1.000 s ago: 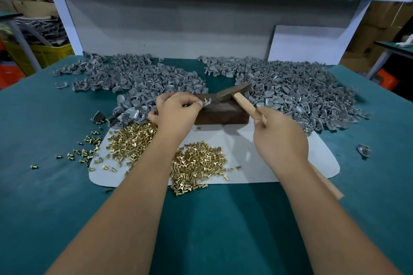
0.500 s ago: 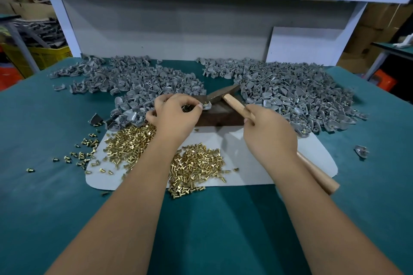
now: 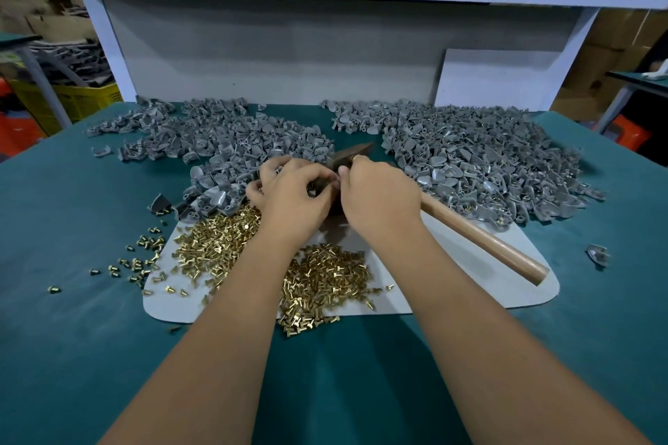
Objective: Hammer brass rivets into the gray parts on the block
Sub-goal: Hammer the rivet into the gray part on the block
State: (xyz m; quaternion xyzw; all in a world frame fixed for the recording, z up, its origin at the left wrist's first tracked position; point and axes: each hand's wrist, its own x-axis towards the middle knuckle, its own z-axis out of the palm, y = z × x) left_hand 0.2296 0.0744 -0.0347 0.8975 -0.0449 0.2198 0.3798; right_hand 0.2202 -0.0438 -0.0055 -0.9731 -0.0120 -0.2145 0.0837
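Your left hand (image 3: 294,195) and right hand (image 3: 379,197) meet over the block (image 3: 334,204), which sits at the far edge of the white mat (image 3: 466,278) and is almost wholly hidden beneath them. Left fingers (image 3: 274,170) are curled in a pinch at the block; what they hold is too small to name, likely a gray part being seated. Right hand grips the hammer (image 3: 480,240) high on the shaft, close under the head, which pokes out at 12 o'clock from your knuckles; the handle trails toward 4 o'clock over the mat. Rivets (image 3: 325,275) lie in two loose heaps on the mat at 6 and 8 o'clock from the block, with strays on the worktop (image 3: 72,228) at 8 o'clock. Gray parts: one pile (image 3: 224,141) at 10 o'clock, a larger pile (image 3: 480,163) at 2 o'clock. Brass shows among the 2 o'clock pile, so I judge that to be finished stock and the 10 o'clock pile the unriveted supply. Progress estimate: past halfway, with a sizeable batch and many rivets left. Current cycle: positioning, strike not yet delivered.
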